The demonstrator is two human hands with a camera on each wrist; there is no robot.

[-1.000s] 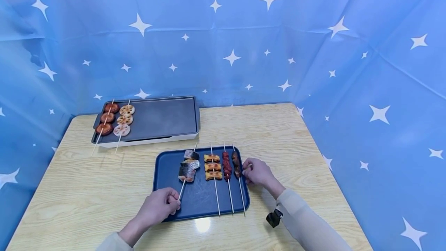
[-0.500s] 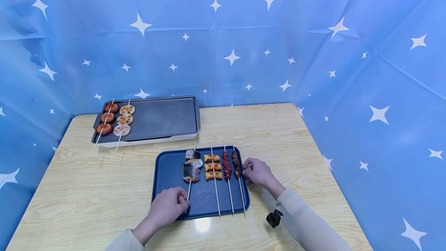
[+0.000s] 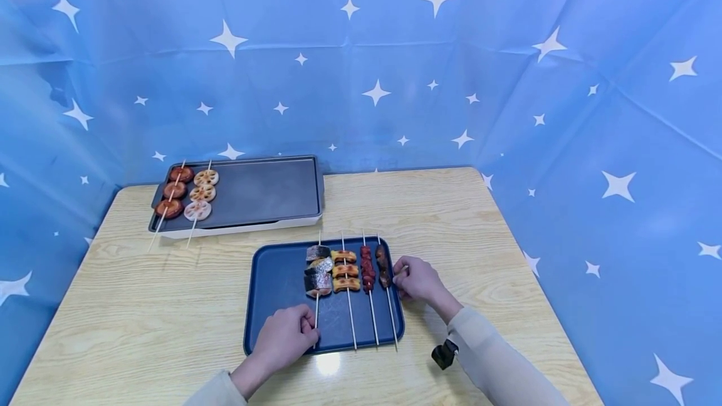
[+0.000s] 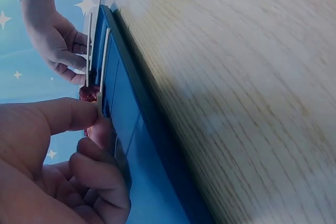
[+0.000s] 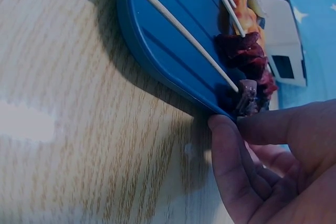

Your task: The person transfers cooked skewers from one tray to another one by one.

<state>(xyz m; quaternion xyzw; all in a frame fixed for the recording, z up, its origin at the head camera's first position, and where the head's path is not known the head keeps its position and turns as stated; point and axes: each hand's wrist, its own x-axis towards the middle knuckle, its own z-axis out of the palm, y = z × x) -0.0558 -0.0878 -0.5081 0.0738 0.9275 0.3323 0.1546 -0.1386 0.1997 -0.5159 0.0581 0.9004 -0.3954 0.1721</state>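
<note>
In the head view my left hand [image 3: 284, 337] pinches the lower stick of a fish skewer [image 3: 318, 284], whose silvery-skinned chunks lie on a blue tray [image 3: 276, 287]. Right of the fish, nearly touching it, is a skewer of yellow browned pieces [image 3: 345, 270]. Beyond that come a red meat skewer [image 3: 367, 268] and a dark brown skewer [image 3: 383, 265] along the tray's right side. My right hand [image 3: 420, 277] grips the tray's right rim, thumb and finger meeting at the edge in the right wrist view, close beside the brown pieces [image 5: 247, 98].
A dark griddle [image 3: 265, 190] with a pale base stands at the back left. On its left end lie a skewer of round brown slices [image 3: 169, 208] and a lotus root skewer [image 3: 197, 210], sticks overhanging the front. A star-patterned blue curtain [image 3: 361, 111] encloses the wooden table [image 3: 141, 306].
My left hand has shifted the fish skewer rightward across the tray, up beside the yellow skewer, and its stick now lies straighter. The right hand has stayed at the rim.
</note>
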